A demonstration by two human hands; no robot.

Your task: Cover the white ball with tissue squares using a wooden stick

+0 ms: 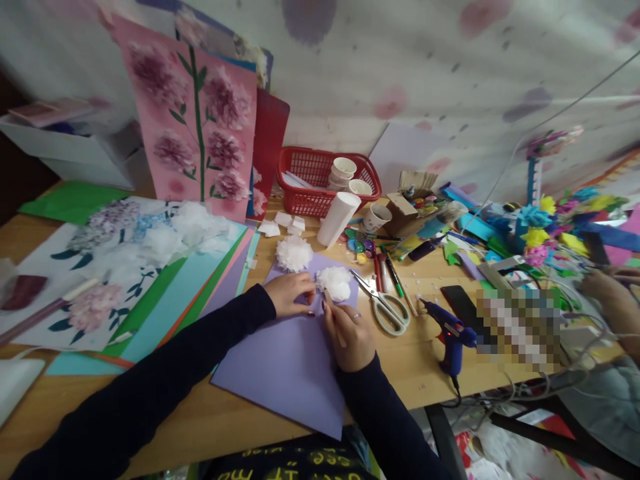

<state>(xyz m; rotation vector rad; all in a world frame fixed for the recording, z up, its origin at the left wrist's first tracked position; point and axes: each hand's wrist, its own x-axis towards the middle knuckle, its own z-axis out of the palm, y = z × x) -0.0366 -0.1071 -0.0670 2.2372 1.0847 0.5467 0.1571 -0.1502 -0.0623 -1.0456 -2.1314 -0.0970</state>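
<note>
A purple sheet (285, 373) lies on the table in front of me, with two white ruffled paper flowers near its top, one at the left (294, 253) and one at the right (336, 283). My right hand (351, 333) is closed around a thin light-coloured stick (341, 327), whose upper end is at the lower edge of the right flower. My left hand (291, 294) rests on the sheet just below the left flower, fingers bent; whether anything is between them is too small to tell. Cream-handled scissors (390, 312) lie right of the right flower.
A blue glue gun (453, 333) and a dark phone (463, 307) lie to the right. Behind stand a red basket (305, 200) with cups, and a white roll (339, 219). Coloured sheets (165, 307) and flower pictures spread left. Another person's hand (607, 300) is at the far right.
</note>
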